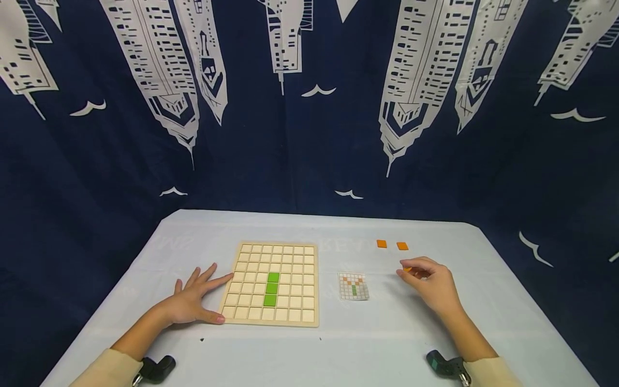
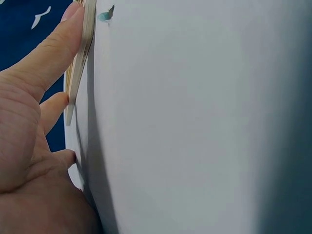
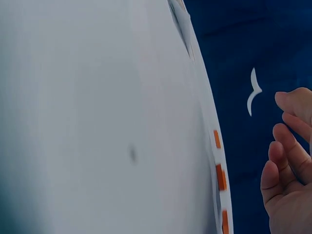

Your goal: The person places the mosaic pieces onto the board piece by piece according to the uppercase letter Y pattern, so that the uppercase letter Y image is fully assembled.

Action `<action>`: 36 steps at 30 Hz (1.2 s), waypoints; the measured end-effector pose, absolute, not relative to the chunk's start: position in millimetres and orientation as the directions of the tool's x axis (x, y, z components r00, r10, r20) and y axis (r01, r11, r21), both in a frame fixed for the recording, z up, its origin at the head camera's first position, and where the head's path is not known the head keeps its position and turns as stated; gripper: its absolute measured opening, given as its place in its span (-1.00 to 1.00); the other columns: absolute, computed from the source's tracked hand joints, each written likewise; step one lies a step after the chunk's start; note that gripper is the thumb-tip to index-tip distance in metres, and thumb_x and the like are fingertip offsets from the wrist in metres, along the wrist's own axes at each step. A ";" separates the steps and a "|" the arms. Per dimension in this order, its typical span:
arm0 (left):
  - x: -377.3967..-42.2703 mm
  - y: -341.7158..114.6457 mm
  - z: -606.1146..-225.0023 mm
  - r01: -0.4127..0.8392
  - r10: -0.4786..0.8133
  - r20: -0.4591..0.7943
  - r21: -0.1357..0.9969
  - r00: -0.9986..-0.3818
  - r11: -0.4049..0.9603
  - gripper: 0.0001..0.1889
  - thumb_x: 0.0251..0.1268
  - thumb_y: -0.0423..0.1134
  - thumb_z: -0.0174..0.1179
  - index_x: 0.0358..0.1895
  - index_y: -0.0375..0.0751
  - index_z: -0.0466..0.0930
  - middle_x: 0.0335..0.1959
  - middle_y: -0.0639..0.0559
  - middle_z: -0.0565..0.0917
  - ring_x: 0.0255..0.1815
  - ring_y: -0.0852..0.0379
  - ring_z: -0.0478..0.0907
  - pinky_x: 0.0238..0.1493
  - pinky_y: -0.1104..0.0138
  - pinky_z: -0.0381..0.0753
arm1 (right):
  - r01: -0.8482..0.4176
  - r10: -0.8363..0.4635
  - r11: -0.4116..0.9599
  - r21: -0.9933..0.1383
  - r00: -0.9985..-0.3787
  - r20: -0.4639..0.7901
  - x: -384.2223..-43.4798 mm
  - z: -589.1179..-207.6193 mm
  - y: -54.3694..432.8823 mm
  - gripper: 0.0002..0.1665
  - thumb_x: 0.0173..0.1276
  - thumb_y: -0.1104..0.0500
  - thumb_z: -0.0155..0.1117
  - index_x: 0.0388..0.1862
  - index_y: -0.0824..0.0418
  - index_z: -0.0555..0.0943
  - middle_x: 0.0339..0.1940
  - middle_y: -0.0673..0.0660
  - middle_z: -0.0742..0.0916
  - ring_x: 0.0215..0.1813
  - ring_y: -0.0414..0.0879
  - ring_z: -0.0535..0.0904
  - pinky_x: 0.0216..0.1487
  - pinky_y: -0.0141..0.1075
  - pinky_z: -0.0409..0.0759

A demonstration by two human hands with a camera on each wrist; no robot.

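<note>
Presently spread wide: left hand [image 1: 195,298], thumb on the near left corner of a board [image 1: 295,285], forefinger at its left edge. Just right of that hand, set in the board: three green tiles [image 1: 272,288] in one column. Between the hands, nearer the right: a small card [image 1: 353,286], printed with an orange and green grid pattern. Bent towards each other: fingers and thumb of the right hand [image 1: 430,282], with a bit of orange showing between; cannot tell whether gripped or lying behind. Beyond the right hand, on the table [image 1: 362,349]: orange tiles [image 1: 381,244].

Possible trouble: a fumble by the right hand, with tiles so thin and small; a skid of the board if bumped, for being steadied at one side only; a wrong cell, from misreading so tiny a card. Writing: only faint letters beyond the hands, perhaps "KEA", too pale for certainty. No brand legible.
</note>
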State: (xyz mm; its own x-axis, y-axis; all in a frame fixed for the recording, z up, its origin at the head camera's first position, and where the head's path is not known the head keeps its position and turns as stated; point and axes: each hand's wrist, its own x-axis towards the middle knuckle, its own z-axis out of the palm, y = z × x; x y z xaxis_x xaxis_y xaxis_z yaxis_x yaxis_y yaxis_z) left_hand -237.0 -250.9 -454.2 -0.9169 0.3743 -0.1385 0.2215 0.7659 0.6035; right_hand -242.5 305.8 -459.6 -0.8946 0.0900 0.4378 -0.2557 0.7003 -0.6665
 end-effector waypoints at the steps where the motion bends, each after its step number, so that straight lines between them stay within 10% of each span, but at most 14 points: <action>1: -236.9 -250.3 -453.8 0.221 0.374 -0.140 0.600 -0.917 0.769 0.13 -0.21 0.18 0.62 0.58 0.13 0.29 0.67 -0.40 -0.15 0.59 -0.66 -0.46 0.26 -0.63 -0.59 | -0.253 0.096 0.705 -0.663 -0.892 0.442 -241.7 -459.8 310.4 -0.71 0.21 0.16 0.59 -0.10 0.21 0.81 -0.22 0.13 0.83 -0.34 -0.38 0.56 -0.30 -0.58 0.53; 10: -237.4 -249.1 -454.7 0.212 0.367 -0.151 0.593 -0.918 0.777 0.13 -0.21 0.15 0.63 0.58 0.15 0.28 0.68 -0.37 -0.15 0.60 -0.63 -0.46 0.28 -0.61 -0.59 | -0.185 0.130 0.750 -0.636 -0.901 0.415 -240.3 -455.1 344.9 -0.66 0.18 0.12 0.62 -0.08 0.19 0.82 -0.18 0.19 0.82 -0.30 -0.41 0.55 -0.27 -0.61 0.50; 22: -237.3 -249.1 -453.3 0.222 0.369 -0.142 0.587 -0.919 0.778 0.14 -0.23 0.22 0.61 0.57 0.11 0.29 0.67 -0.41 -0.14 0.59 -0.66 -0.45 0.27 -0.63 -0.58 | -0.022 0.118 0.783 -0.621 -0.976 0.183 -247.4 -453.6 366.8 -0.47 0.17 0.01 0.62 0.07 0.23 0.76 0.00 0.26 0.81 -0.03 0.06 0.69 -0.22 -0.51 0.53; 36: -236.9 -248.5 -455.1 0.216 0.359 -0.150 0.570 -0.921 0.793 0.15 -0.22 0.18 0.62 0.58 0.09 0.28 0.68 -0.38 -0.14 0.60 -0.64 -0.43 0.29 -0.62 -0.55 | 0.060 0.127 0.769 -0.636 -0.990 0.060 -256.3 -458.3 379.9 -0.39 0.15 0.04 0.63 0.13 0.30 0.72 0.06 0.33 0.78 -0.16 -0.11 0.58 -0.31 -0.44 0.53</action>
